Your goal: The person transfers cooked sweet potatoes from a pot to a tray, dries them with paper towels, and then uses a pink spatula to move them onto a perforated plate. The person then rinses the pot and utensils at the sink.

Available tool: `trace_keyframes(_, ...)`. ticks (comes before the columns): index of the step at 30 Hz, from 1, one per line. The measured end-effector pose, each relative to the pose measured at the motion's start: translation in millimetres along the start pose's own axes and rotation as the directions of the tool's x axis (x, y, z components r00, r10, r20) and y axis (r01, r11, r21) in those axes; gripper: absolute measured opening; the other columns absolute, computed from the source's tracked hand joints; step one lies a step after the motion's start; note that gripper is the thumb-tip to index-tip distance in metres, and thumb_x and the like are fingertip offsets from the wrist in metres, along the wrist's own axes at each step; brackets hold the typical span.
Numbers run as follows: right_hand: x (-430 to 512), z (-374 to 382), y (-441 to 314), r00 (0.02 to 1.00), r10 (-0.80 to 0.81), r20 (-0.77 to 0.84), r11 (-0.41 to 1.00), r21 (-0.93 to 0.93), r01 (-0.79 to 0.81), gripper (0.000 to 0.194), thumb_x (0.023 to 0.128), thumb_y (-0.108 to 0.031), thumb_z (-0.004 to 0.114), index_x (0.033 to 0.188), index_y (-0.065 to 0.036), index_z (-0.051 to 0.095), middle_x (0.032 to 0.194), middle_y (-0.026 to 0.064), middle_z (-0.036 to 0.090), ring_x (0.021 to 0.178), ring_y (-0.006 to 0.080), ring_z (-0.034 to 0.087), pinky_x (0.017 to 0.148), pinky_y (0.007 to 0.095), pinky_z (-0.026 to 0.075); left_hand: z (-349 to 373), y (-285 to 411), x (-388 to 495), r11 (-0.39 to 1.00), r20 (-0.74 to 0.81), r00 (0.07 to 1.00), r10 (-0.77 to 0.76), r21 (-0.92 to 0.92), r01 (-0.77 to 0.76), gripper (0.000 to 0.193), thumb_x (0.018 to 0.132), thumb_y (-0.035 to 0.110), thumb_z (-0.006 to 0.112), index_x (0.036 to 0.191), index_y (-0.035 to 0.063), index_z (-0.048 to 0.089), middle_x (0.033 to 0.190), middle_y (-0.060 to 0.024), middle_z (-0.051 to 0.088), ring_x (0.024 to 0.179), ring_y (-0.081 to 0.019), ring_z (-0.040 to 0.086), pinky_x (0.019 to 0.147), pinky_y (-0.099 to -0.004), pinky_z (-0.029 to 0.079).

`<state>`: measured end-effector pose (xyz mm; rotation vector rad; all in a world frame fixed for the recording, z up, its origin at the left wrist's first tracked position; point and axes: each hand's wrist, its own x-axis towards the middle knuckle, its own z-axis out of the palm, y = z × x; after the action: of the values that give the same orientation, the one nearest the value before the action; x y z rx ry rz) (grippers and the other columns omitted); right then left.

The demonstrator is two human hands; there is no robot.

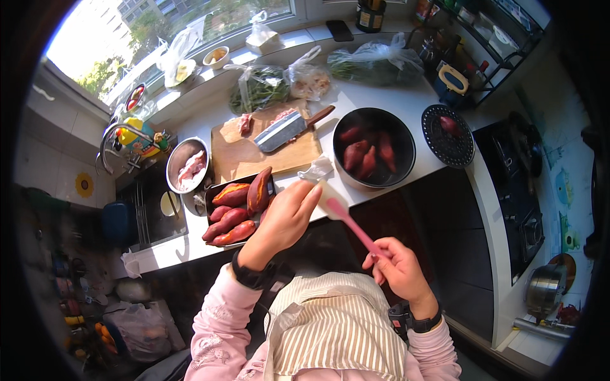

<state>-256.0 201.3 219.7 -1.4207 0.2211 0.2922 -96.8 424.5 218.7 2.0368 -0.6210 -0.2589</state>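
Note:
My right hand [398, 269] holds the pink handle of a spatula [355, 226], whose pale head points up and left. Beside that head is my left hand [290, 214], its fingers bent together; whether it grips the head is unclear. Sweet potatoes [231, 224] fill a tray just beyond my left wrist. Several more lie in a dark-lined pot [374, 147], and one rests on a black perforated steamer plate [448, 135]. A cleaver [281, 132] lies across a wooden cutting board [233, 159] near pieces of raw meat. Left of the board, a metal bowl [187, 165] contains raw meat.
Bagged greens [262, 88] stand behind the board, with another bag [376, 64] farther right. A faucet [112, 128] arches over the sink at left. The gas stove [512, 205] is at right, below a black rack [495, 47]. A crumpled white wrapper [317, 169] lies beside the pot.

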Motion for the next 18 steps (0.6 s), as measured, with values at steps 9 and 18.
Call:
trace_keyframes(9, 120, -74, 8, 0.892, 0.216, -0.396, 0.941, 0.328, -0.082, 0.017, 0.097, -0.008, 0.046, 0.106, 0.005, 0.052, 0.077, 0.0104, 0.06, 0.046, 0.0094, 0.048, 0.038, 0.0244, 0.039, 98, -55, 180, 0.812, -0.029, 0.958, 0.284, 0.539, -0.224, 0.02, 0.091, 0.016, 0.056, 0.1, -0.0026, 0.057, 0.099, -0.0188, 0.058, 0.095, -0.0377, 0.057, 0.083, -0.0444, 0.048)
trace_keyframes(18, 218, -101, 12, 0.837, 0.393, -0.38, 0.904, 0.325, -0.278, 0.014, 0.096, -0.007, 0.048, 0.102, 0.004, 0.054, 0.079, 0.0086, 0.058, 0.048, 0.0097, 0.047, 0.038, 0.0258, 0.038, 133, -71, 212, 0.716, 0.026, 1.0, 0.009, 0.698, -0.025, 0.022, 0.089, 0.018, 0.059, 0.097, -0.0013, 0.051, 0.094, -0.0195, 0.057, 0.094, -0.035, 0.056, 0.081, -0.0421, 0.048)
